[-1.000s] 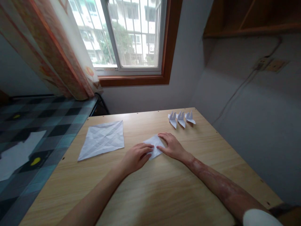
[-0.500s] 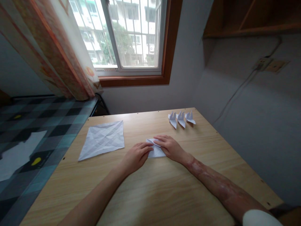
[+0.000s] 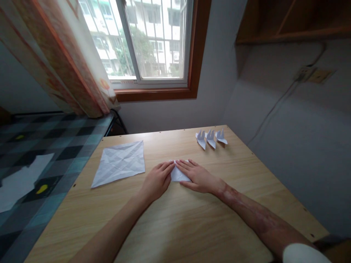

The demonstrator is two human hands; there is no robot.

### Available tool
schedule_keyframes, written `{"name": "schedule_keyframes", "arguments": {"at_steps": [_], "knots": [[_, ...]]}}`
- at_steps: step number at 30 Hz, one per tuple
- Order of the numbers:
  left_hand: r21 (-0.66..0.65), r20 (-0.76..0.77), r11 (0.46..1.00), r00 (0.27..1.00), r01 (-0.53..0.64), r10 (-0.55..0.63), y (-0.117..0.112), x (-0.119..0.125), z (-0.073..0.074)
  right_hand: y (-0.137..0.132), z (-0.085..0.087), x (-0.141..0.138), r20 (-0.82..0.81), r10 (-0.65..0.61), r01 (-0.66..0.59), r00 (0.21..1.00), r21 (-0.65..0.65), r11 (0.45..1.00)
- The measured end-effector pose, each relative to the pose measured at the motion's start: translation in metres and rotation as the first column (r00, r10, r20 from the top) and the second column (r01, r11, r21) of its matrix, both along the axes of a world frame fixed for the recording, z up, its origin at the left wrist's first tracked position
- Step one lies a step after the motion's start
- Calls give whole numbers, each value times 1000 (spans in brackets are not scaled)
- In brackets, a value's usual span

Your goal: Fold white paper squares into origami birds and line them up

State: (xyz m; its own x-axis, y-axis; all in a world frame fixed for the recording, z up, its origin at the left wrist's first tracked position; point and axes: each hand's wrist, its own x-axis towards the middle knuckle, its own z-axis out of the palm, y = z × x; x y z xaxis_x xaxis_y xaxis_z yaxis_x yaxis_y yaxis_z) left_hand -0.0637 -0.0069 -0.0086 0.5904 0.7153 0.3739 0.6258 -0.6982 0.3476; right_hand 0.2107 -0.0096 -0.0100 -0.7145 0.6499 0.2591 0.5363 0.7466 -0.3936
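A small folded piece of white paper lies flat on the wooden table between my hands. At its left edge, my left hand is closed, fingers together, gripping the paper; its fingertips reach the upper left corner. My right hand rests flat across the right side, fingers stretched out and thumb apart near the lower edge. Much of the paper's right half is hidden under that hand.
A creased white paper sheet lies at the left of the table. Three folded paper cranes stand in a row at the back right. Left of the table, a checked cloth surface holds more white paper.
My right hand has flattened, its fingers spreading and its thumb moving down over the paper. The paper's raised flap now lies pressed down. My left hand has barely shifted.
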Motion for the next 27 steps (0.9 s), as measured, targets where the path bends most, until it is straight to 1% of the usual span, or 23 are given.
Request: {"name": "schedule_keyframes", "arguments": {"at_steps": [5, 8, 13, 16, 19, 22, 27], "knots": [[14, -70, 999, 997, -37, 38, 0, -1, -2, -3, 3, 0, 4, 2, -2, 1000, -5, 1000], [14, -98, 998, 993, -60, 61, 0, -2, -1, -8, 5, 7, 10, 5, -5, 1000, -10, 1000], [11, -64, 998, 996, -66, 66, -1, -1, 0, -20, 7, 26, 46, -3, 5, 999, -30, 1000], [10, -54, 998, 997, -62, 62, 1, -2, -1, -22, 8, 30, 53, -8, 10, 999, -27, 1000], [9, -68, 999, 996, -53, 53, 2, -3, -3, -18, 8, 24, 55, -22, 22, 998, -7, 1000], [18, -77, 998, 995, -58, 59, 1, -2, -2, -9, 7, 12, 64, -43, 42, 997, 12, 999], [46, -92, 990, 987, -131, 135, -5, 1, 5, 9, 8, -5, 117, -59, 56, 991, 34, 998]]}}
